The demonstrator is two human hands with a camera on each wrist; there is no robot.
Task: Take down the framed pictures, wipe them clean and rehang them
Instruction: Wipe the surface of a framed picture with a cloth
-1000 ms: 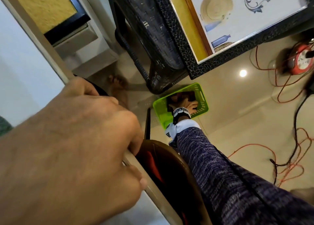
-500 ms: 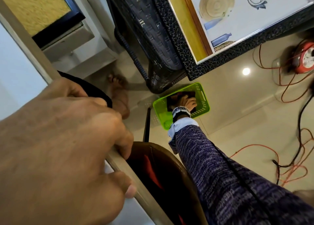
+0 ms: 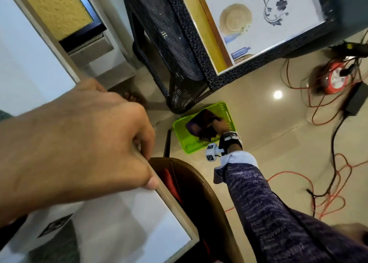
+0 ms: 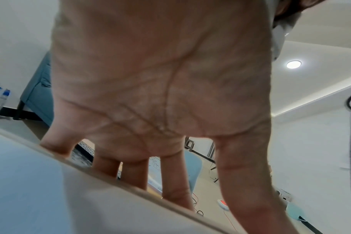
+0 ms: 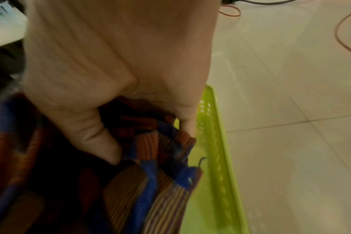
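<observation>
My left hand (image 3: 127,153) grips the edge of a pale-framed picture (image 3: 175,205), fingers curled over its rim; the left wrist view has those fingers (image 4: 174,178) behind the frame edge (image 4: 130,186). Down on the floor my right hand (image 3: 219,126) grips a dark striped cloth (image 3: 199,125) over a green plastic basket (image 3: 229,111). In the right wrist view the thumb and fingers (image 5: 102,142) pinch the blue and orange striped cloth (image 5: 150,182) above the basket rim (image 5: 220,142). A large black-framed picture (image 3: 258,30) with a hat and bottles leans against a dark wicker chair (image 3: 171,50).
A brown chair back (image 3: 207,193) stands just below the pale frame. Orange and black cables (image 3: 318,183) lie across the tiled floor at the right, with a red cable reel (image 3: 336,79). A yellow picture in a black frame (image 3: 59,10) leans at the upper left.
My right hand has lifted the cloth up out of the basket and drawn back to the right. The left hand keeps its grip while the pale frame shifted in view.
</observation>
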